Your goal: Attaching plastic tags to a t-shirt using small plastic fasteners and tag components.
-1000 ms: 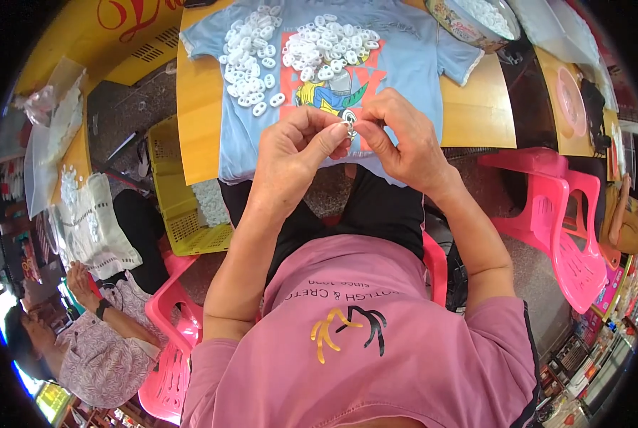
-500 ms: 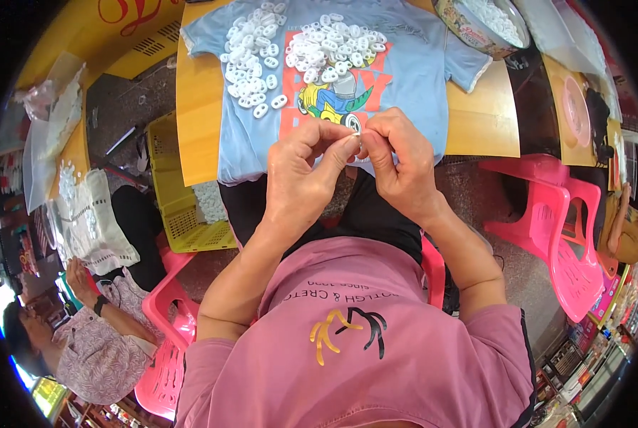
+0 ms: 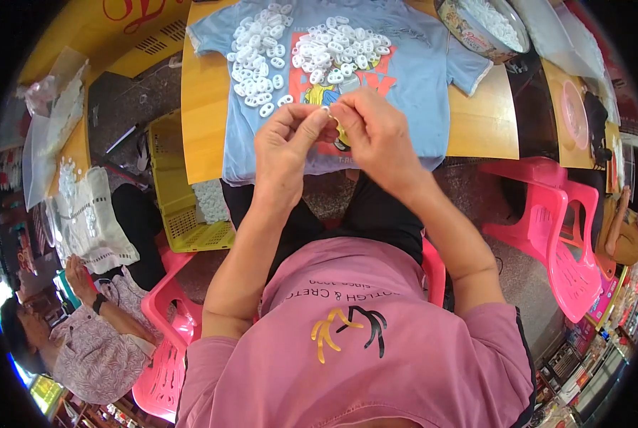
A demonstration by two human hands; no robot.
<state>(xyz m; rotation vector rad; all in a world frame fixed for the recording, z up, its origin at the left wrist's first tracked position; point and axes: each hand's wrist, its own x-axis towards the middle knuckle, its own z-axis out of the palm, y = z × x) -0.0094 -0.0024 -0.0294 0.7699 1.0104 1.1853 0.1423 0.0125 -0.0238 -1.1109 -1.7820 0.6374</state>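
Over the near part of a blue printed T-shirt (image 3: 419, 107), my left hand (image 3: 280, 150) and my right hand (image 3: 383, 139) meet at the fingertips. Both are closed in a pinch on a small white piece (image 3: 325, 109), mostly hidden by the fingers. Just beyond the hands lie two heaps of white oval plastic pieces with two holes: a long heap (image 3: 251, 68) on the left and a wider heap (image 3: 337, 48) to its right. A few loose ovals lie close to my left hand.
The shirt covers a yellow-brown table (image 3: 483, 121). A round tin (image 3: 469, 36) of white pieces stands far right. A yellow crate (image 3: 169, 185) is on the floor at left. Pink chairs (image 3: 547, 228) stand on both sides. Another person (image 3: 105, 342) sits at left.
Both hands have moved left and farther from me, toward the heaps, still pinched together at the fingertips. My right hand has turned more over the printed picture.
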